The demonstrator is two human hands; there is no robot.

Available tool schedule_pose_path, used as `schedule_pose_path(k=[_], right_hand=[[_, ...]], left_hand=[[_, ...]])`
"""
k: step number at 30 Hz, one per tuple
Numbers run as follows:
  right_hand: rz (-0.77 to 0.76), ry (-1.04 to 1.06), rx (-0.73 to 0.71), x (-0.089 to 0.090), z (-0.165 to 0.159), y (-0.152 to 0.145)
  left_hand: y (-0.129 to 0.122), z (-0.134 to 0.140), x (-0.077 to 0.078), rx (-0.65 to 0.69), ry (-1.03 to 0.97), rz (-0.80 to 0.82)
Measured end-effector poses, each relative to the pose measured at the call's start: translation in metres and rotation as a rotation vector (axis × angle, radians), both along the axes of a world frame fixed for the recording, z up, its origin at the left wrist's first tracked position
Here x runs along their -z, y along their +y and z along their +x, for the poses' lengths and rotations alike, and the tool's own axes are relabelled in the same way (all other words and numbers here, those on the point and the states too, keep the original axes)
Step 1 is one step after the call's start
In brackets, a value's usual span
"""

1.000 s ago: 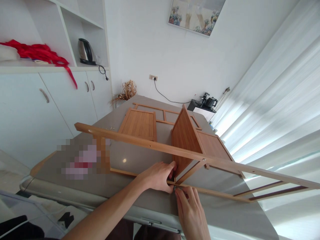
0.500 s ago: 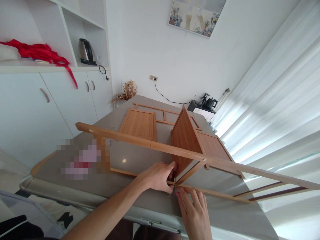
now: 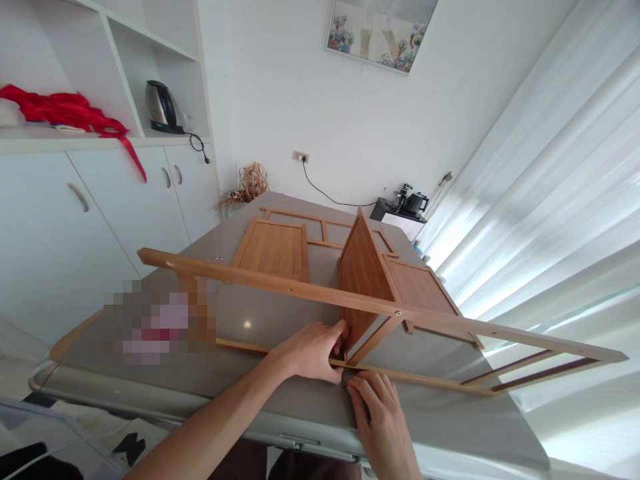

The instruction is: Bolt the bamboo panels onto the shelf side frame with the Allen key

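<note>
**A:** What is held at the near edge of the table [image 3: 150,393]?

**B:** A bamboo ladder frame [image 3: 310,291], tipped on its long side. Its lower rail rests on the tabletop near the front edge and its upper rail slants across the view. An upright panel [image 3: 361,280] meets it at right angles, probably so the joint stays square.

**A:** And the hands?

**B:** The left hand [image 3: 310,350] is closed over the lower rail where the panel's corner lands, seemingly bracing both pieces. The right hand [image 3: 377,413] lies just below that joint, fingertips pinched narrowly at the rail (whether a small fastener or tool is between them is too small to tell).

**A:** Materials?

**B:** Warm, smooth, fine-grained bamboo: slim square rails with small drilled holes, flat framed boards. The table is a glossy grey slab with rounded corners.

**A:** Further out?

**B:** Two more panels [image 3: 274,249] and a second frame [image 3: 320,227] lie flat towards the far edge, dried grass [image 3: 245,183] at the far left corner. A steel kettle [image 3: 159,107] and red cloth [image 3: 70,113] sit on white cabinets.
</note>
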State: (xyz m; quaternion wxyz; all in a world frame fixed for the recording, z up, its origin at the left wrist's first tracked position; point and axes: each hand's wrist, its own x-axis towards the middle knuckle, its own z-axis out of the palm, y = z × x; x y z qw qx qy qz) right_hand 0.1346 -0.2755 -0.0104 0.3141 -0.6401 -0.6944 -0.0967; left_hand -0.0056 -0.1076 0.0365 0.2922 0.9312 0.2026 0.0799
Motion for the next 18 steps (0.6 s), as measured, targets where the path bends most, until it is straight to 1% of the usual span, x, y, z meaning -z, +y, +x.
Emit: schedule_pose_path(k=[2,7,18], right_hand=[[0.001,-0.012,-0.009,0.0001,-0.0006,-0.0023],[0.002,-0.007,0.031,0.0043,0.0017,-0.006],[0.026,-0.011,0.019,0.0042,0.0021,0.0016]], left_hand=[[0.0,0.0001,-0.0004,-0.003,0.005,-0.003],[-0.0008,0.0001,-0.001,-0.012,0.014,-0.011],[0.0008,0.0003,0.0034,-0.005,-0.031,-0.006]])
